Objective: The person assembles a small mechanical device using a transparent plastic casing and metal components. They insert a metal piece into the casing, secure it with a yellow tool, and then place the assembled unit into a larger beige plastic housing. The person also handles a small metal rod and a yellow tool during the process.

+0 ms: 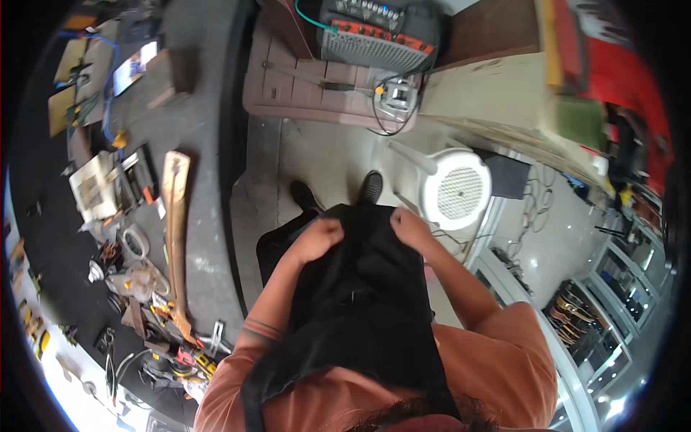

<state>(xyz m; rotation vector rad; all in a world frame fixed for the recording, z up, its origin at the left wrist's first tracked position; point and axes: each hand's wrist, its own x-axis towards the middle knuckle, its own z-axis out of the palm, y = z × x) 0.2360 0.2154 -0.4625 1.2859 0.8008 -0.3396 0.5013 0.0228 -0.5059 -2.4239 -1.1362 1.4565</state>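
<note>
I look straight down my own body, which wears an orange shirt and a black apron point(360, 288). My left hand point(322, 236) is closed on the apron's upper left edge. My right hand point(409, 227) grips the apron's upper right edge. Both fists hold the black cloth out in front of me, above my black shoes point(371, 186).
A grey workbench point(194, 129) at my left carries a long wooden piece point(175, 216), tape rolls, pliers and several other hand tools. A white plastic chair point(457, 189) stands at the right of my feet. An amplifier point(378, 32) and a pink mat point(302, 83) lie ahead.
</note>
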